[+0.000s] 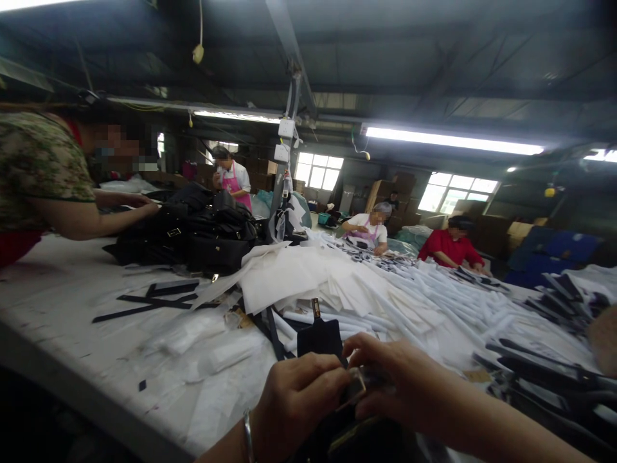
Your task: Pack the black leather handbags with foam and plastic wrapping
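Note:
At the bottom centre, my left hand (306, 389), with a silver bangle at its wrist, is closed with its fingertips at a gold-coloured metal buckle (357, 384). My right hand (393, 366) curls its fingers around the buckle's other side, with something shiny like clear film between them. Under both hands lies a dark bag (369, 440), partly hidden by the wrists and shadow. Just beyond my fingers, a black leather tab (319, 337) with a gold-coloured metal end points away from me.
White paper sheets (308, 273) and white rolls (448, 302) are heaped ahead. Black bags (216, 231) are piled at left, near a person in a patterned shirt (43, 167). Black strips (139, 308) and clear plastic (212, 354) lie on the table (62, 302). Black straps (544, 392) lie right.

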Demonstrator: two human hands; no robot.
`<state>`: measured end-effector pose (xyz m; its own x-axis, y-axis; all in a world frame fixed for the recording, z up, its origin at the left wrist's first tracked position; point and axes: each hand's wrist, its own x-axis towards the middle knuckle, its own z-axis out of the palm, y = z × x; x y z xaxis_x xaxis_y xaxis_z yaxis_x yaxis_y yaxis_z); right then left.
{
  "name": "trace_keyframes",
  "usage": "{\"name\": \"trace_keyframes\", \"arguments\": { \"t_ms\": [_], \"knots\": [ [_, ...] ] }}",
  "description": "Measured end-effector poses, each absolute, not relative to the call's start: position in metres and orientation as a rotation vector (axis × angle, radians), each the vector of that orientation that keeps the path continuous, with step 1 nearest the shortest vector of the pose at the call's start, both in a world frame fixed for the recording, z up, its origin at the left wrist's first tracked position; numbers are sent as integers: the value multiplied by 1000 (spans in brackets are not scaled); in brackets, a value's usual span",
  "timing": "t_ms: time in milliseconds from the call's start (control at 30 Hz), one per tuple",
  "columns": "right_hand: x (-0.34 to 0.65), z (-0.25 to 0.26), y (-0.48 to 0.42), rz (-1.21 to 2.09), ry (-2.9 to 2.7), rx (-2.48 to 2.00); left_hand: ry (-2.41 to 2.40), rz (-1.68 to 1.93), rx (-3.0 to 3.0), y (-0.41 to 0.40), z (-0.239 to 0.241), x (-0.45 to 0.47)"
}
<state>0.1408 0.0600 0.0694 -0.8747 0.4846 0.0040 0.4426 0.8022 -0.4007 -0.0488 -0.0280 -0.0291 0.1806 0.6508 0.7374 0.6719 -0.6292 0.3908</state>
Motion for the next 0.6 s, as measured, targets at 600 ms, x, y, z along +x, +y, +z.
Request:
{"name": "trace_keyframes", "arguments": {
  "t_ms": [600],
  "knots": [
    [160, 68, 52, 559, -2727, -739, -1562, -1953, -2137, -34, -65, -55]
  ]
}}
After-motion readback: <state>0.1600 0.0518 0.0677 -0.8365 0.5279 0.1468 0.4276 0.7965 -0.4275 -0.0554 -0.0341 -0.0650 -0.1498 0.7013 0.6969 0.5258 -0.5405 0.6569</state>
